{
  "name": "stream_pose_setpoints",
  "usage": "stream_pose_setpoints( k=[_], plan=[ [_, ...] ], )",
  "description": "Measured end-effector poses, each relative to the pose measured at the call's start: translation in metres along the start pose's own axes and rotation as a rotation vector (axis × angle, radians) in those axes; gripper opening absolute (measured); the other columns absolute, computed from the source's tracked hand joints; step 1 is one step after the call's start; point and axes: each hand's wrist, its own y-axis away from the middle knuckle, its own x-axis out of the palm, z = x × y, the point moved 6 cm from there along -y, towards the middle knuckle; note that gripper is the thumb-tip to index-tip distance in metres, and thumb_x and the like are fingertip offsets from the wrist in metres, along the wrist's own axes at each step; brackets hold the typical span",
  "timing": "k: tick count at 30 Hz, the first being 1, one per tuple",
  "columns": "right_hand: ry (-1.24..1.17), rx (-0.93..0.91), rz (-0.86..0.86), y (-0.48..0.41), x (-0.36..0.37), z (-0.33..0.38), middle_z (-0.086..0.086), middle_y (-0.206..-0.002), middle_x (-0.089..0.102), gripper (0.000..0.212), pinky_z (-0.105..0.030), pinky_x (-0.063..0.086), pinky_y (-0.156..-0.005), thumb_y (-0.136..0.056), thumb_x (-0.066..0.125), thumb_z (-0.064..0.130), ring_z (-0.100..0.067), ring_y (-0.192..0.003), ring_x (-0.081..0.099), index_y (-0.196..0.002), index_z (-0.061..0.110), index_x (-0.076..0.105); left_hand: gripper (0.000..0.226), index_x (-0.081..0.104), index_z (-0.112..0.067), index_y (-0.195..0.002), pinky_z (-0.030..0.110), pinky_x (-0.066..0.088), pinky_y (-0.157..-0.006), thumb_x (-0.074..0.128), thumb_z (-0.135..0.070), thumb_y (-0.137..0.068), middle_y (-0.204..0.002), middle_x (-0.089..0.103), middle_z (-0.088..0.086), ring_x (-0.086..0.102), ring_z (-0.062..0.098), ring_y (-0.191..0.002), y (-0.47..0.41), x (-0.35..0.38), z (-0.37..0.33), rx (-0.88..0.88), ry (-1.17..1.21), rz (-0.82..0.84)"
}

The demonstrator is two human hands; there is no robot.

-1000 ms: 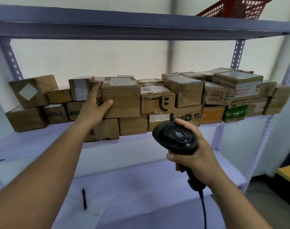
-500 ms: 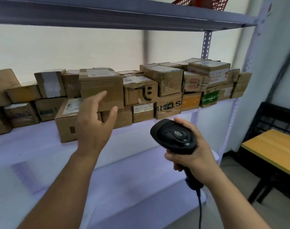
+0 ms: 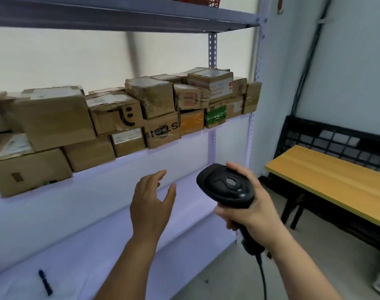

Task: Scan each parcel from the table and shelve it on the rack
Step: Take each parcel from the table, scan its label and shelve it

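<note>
Left hand sits at 6 o'clock from frame centre, palm turned in, fingers loosely spread. It holds nothing and is clear of the boxes, in front of the pale shelf board.

Right hand is at 4 o'clock, wrapped tight round the handle of a black barcode scanner, with one finger lying along the top of its head. The scanner's cable drops from the handle toward 5 o'clock.

The parcels are on the middle shelf of the rack, in a stacked row running from 9 o'clock to 1 o'clock. All are cardboard, and most are taped.
- The front box is at 9 o'clock, low, overhanging the shelf edge.
- A big plain box rests on top of it and its neighbour.
- At 10 o'clock is the smiley-print box, with a white-labelled box under it.
- The box with black lettering is near centre. I can't read the letters for sure.
- The orange-faced box and the green-labelled box stand just beside each other at 1 o'clock.
- The red-print label box is stacked above those two.

A dark pen lies on the lower shelf at 7 o'clock. A red basket on the top shelf is cut off at 12 o'clock. A wood-topped table with a black frame is at 3 o'clock — well apart from the rack.
</note>
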Motion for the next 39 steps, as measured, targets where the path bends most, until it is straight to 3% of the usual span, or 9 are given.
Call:
stream_pose_setpoints(
  k=[3, 10, 17, 20, 24, 27, 32, 39],
  plan=[
    [0.021, -0.012, -0.051, 0.015, -0.039, 0.0, -0.007, -0.11, 0.066, 0.085, -0.034, 0.05, -0.048, -0.069, 0.082, -0.011, -0.029, -0.052, 0.059, -0.122, 0.051, 0.057, 0.039, 0.06, -0.02, -0.125, 0.029, 0.046, -0.076, 0.068, -0.028, -0.088, -0.118, 0.058, -0.001, 0.055, 0.018, -0.106, 0.01, 0.033, -0.027, -0.001, 0.018, 0.063],
    [0.075, -0.01, -0.144, 0.051, -0.139, 0.008, 0.001, -0.105, 0.068, 0.086, -0.032, 0.051, -0.048, -0.07, 0.082, -0.011, -0.022, -0.053, 0.059, -0.126, 0.048, 0.055, 0.053, 0.061, -0.015, -0.125, 0.034, 0.043, -0.091, 0.056, -0.045, -0.082, -0.123, 0.059, 0.002, 0.053, 0.023, -0.115, 0.032, 0.118, -0.109, 0.067, 0.051, 0.171],
    [0.157, -0.034, -0.235, 0.088, -0.24, 0.019, -0.003, -0.11, 0.066, 0.085, -0.029, 0.052, -0.047, -0.066, 0.085, -0.002, -0.016, -0.059, 0.064, -0.124, 0.052, 0.054, 0.064, 0.063, -0.012, -0.122, 0.041, 0.043, -0.094, 0.046, -0.055, -0.077, -0.123, 0.06, 0.006, 0.054, 0.029, -0.116, 0.064, 0.199, -0.188, 0.127, 0.107, 0.231],
    [0.179, -0.026, -0.285, 0.107, -0.282, 0.02, 0.004, -0.112, 0.065, 0.085, -0.028, 0.055, -0.051, -0.063, 0.09, 0.007, -0.015, -0.067, 0.066, -0.128, 0.048, 0.053, 0.066, 0.062, -0.013, -0.123, 0.039, 0.041, -0.092, 0.046, -0.057, -0.077, -0.123, 0.06, 0.008, 0.054, 0.029, -0.113, 0.082, 0.235, -0.223, 0.163, 0.094, 0.272],
    [0.208, 0.006, -0.353, 0.137, -0.334, 0.021, 0.002, -0.108, 0.067, 0.084, -0.035, 0.054, -0.047, -0.066, 0.088, 0.005, -0.027, -0.06, 0.062, -0.13, 0.046, 0.052, 0.063, 0.06, -0.013, -0.126, 0.043, 0.043, -0.094, 0.052, -0.055, -0.079, -0.125, 0.059, 0.007, 0.054, 0.029, -0.115, 0.106, 0.281, -0.267, 0.206, 0.107, 0.365],
    [0.238, 0.027, -0.427, 0.158, -0.367, 0.023, 0.012, -0.112, 0.065, 0.084, -0.037, 0.055, -0.047, -0.065, 0.088, 0.009, -0.023, -0.061, 0.065, -0.129, 0.047, 0.051, 0.063, 0.059, -0.014, -0.127, 0.045, 0.044, -0.095, 0.055, -0.054, -0.079, -0.126, 0.058, 0.007, 0.054, 0.029, -0.116, 0.123, 0.31, -0.297, 0.238, 0.12, 0.426],
    [0.241, 0.068, -0.604, 0.19, -0.419, 0.021, -0.004, -0.11, 0.066, 0.083, -0.034, 0.052, -0.047, -0.059, 0.086, 0.014, -0.022, -0.056, 0.064, -0.127, 0.049, 0.053, 0.058, 0.051, -0.017, -0.137, 0.041, 0.034, -0.106, 0.07, -0.035, -0.085, -0.137, 0.05, 0.003, 0.044, 0.024, -0.127, 0.144, 0.361, -0.341, 0.297, 0.177, 0.558],
    [0.312, 0.126, -0.764, 0.225, -0.495, 0.024, -0.014, -0.105, 0.065, 0.083, -0.036, 0.053, -0.048, -0.068, 0.087, 0.006, -0.034, -0.053, 0.062, -0.127, 0.052, 0.052, 0.064, 0.044, -0.02, -0.142, 0.038, 0.032, -0.108, 0.069, -0.037, -0.086, -0.142, 0.046, -0.001, 0.041, 0.019, -0.131, 0.178, 0.44, -0.407, 0.387, 0.243, 0.701]
  ],
)
